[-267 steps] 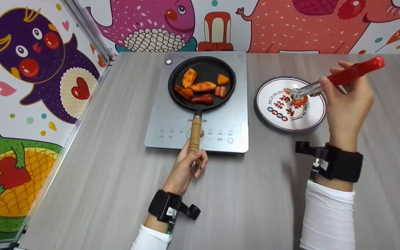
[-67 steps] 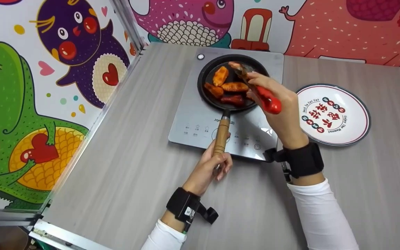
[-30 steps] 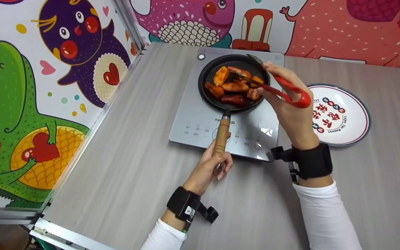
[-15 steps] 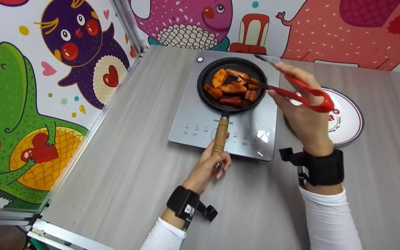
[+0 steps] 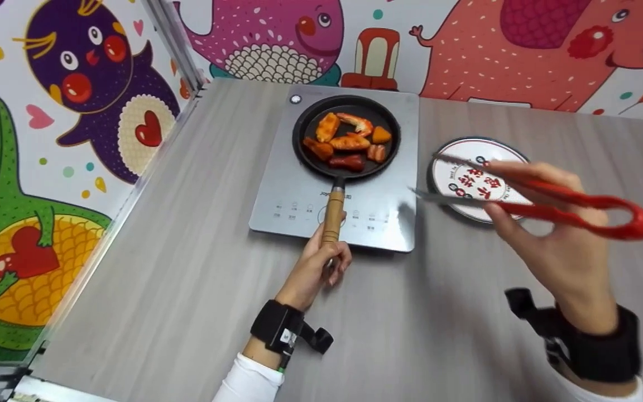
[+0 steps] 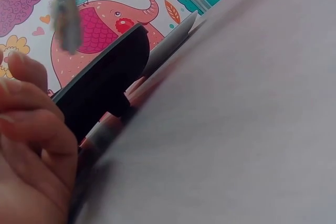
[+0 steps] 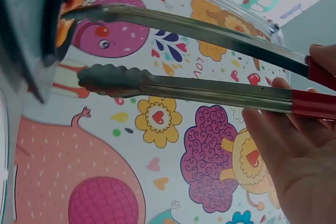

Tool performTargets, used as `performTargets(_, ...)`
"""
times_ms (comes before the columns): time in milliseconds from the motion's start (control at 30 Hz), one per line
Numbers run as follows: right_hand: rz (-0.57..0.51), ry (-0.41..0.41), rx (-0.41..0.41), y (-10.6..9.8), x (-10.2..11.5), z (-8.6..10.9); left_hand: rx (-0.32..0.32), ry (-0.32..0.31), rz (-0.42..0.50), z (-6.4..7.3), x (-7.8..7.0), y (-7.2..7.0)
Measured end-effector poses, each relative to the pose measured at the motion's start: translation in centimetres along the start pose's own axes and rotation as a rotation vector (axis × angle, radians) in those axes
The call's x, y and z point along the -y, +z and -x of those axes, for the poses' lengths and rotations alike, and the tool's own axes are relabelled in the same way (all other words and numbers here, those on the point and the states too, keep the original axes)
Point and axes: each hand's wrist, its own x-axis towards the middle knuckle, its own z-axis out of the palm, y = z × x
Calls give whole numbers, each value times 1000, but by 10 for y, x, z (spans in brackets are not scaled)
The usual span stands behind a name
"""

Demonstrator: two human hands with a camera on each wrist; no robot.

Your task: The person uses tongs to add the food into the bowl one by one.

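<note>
In the head view, my left hand [image 5: 316, 268] grips the end of the wooden handle [image 5: 334, 212] of a black frying pan [image 5: 367, 108]. Several food pieces lie in the pan, among them a curved shrimp [image 5: 361, 126], a dark red piece [image 5: 347, 162] and an orange chunk [image 5: 381, 134]. My right hand [image 5: 572, 268] holds red-handled metal tongs [image 5: 533, 211] between thumb and fingers. Their arms stand spread apart over the left part of a white plate [image 5: 500, 152] with red lettering. In the right wrist view, nothing sits between the scalloped tong tips [image 7: 113, 78].
The pan stands on a silver induction cooktop [image 5: 282, 184] on a grey wood-grain table [image 5: 187, 223]. A metal frame rail [image 5: 173, 50] and cartoon-printed walls [image 5: 109, 84] bound the left and back.
Earlier the tongs carried the shrimp from the plate into the pan, where it now lies released. My right hand has since moved right with the spread tongs; my left keeps the handle.
</note>
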Motion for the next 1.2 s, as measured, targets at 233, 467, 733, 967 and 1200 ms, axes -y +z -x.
performTargets(233, 343, 36, 179, -43, -2, 50, 11, -14, 8, 0, -1, 0)
performTargets(467, 707, 143, 444, -66, 12, 77, -8, -27, -2, 2, -2, -3)
performTargets(733, 849, -123, 577, -52, 3, 89, -7, -32, 8, 0, -1, 1)
performTargets(967, 905, -204, 595, -22, -34, 101, -16, -32, 4, 1, -3, 0)
performTargets(1200, 932, -221, 665, -4, -66, 109, -3, -35, -15, 0, -2, -1)
